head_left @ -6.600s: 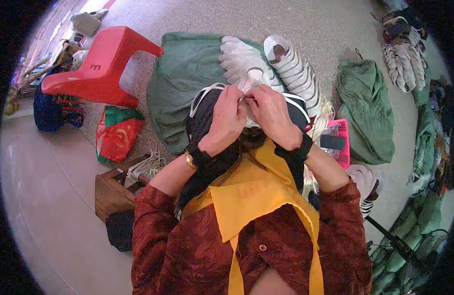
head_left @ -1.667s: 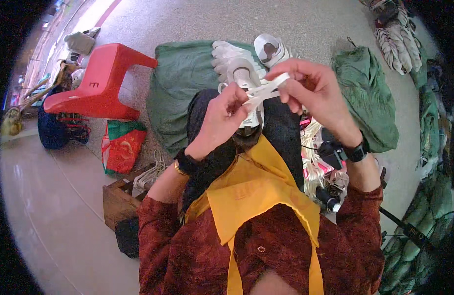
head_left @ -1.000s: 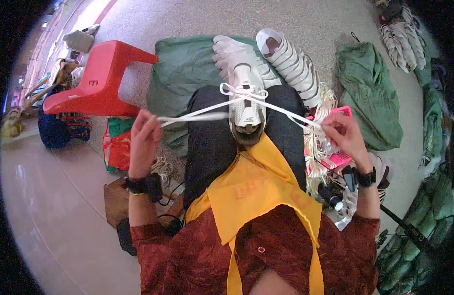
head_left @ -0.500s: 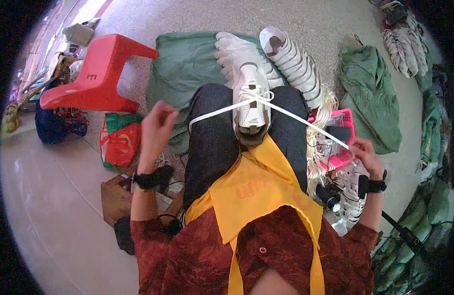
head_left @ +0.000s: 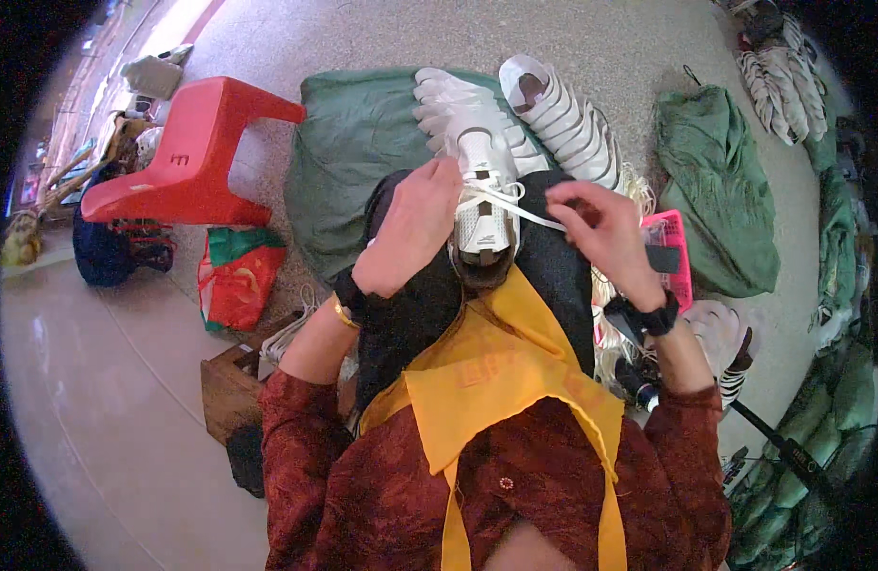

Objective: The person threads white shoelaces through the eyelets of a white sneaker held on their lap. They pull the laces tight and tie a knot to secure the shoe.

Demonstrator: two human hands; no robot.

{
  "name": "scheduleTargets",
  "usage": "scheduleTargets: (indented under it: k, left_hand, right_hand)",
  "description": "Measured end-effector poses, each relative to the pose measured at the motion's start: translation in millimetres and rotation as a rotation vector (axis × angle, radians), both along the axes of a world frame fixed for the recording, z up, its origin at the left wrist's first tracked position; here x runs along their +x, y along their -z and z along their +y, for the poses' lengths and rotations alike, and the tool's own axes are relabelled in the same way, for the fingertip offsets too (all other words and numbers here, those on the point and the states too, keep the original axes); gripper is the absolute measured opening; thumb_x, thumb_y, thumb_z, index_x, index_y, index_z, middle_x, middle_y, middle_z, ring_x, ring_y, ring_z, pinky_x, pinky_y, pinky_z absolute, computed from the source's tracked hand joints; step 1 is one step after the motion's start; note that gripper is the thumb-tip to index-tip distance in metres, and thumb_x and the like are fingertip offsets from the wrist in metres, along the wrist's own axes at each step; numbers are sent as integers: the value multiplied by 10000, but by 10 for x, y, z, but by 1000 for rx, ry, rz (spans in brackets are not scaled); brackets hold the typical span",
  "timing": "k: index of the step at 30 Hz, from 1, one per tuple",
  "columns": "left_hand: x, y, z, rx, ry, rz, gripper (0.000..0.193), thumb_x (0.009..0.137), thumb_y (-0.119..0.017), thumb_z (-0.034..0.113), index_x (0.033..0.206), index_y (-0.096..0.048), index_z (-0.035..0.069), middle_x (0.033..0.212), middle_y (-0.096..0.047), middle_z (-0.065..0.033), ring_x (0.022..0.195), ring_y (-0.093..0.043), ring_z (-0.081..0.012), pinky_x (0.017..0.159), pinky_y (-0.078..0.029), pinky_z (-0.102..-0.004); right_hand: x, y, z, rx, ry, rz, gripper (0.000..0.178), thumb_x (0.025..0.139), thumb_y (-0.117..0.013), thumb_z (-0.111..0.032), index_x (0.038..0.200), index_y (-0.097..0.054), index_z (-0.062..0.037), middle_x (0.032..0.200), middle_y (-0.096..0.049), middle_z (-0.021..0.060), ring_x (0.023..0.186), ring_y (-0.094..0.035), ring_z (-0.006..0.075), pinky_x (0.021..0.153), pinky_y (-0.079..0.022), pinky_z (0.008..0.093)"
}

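Note:
A white sneaker upper (head_left: 477, 147) is held between my dark-trousered knees, with its dark collar toward me. A flat white shoelace (head_left: 524, 209) crosses its lacing area and runs right. My left hand (head_left: 415, 228) is at the left side of the lacing, fingers closed around a strand of lace; its fingertips are partly hidden. Just right of the upper, my right hand (head_left: 605, 233) has curled fingers, with the lace running to its thumb and forefinger.
Two rows of stacked white uppers (head_left: 572, 128) lie ahead, one on a green cloth (head_left: 353, 133). A red plastic chair (head_left: 187, 152) and a red-green bag (head_left: 239, 276) stand left. To the right are a pink basket (head_left: 681, 262), hanks of lace, and green sacks (head_left: 715, 190).
Both hands have come inward to the upper: the left from its raised spot, the right from far right. The lace that stretched right is now slack and shorter; its left strand has left my thigh.

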State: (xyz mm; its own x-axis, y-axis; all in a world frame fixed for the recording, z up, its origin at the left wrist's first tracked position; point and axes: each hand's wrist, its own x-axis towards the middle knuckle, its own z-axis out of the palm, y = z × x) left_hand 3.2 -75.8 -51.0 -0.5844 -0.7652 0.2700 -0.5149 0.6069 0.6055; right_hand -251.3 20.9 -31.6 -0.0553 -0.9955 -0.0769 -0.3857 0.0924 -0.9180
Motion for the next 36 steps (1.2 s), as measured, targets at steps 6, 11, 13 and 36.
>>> scheduleTargets:
  k: [6,11,13,36]
  left_hand:
    - [-11,-3,-49,-106,52,-113,227,807,-581,-36,1015,-494,-62,926,-576,-258,904,-604,-456,783,-508,-510]
    - [-55,-35,-144,-173,-4,-55,175,860,-584,-12,1021,-514,-16,904,-603,-222,855,-621,-409,736,-509,-468]
    - [-29,23,-155,-47,-47,21,139,897,-578,3,1024,-521,13,870,-606,-195,800,-630,-352,709,-510,-424]
    - [172,-36,-324,752,196,360,212,914,-661,-44,1007,-513,76,916,-590,4,878,-580,-71,779,-486,-243]
  right_hand:
    - [375,48,-322,-229,-112,178,154,878,-735,-120,977,-689,-12,876,-693,140,704,-665,247,624,-523,345]
    - [460,42,-449,-219,-145,250,170,856,-734,-140,935,-667,-6,844,-673,162,720,-673,332,633,-532,409]
    - [472,32,-487,-207,-151,216,169,851,-731,-133,937,-664,-3,844,-674,164,719,-674,338,630,-533,410]
    - [512,150,-844,-282,-379,202,122,838,-752,-139,910,-707,-52,836,-657,132,694,-661,281,625,-518,371]
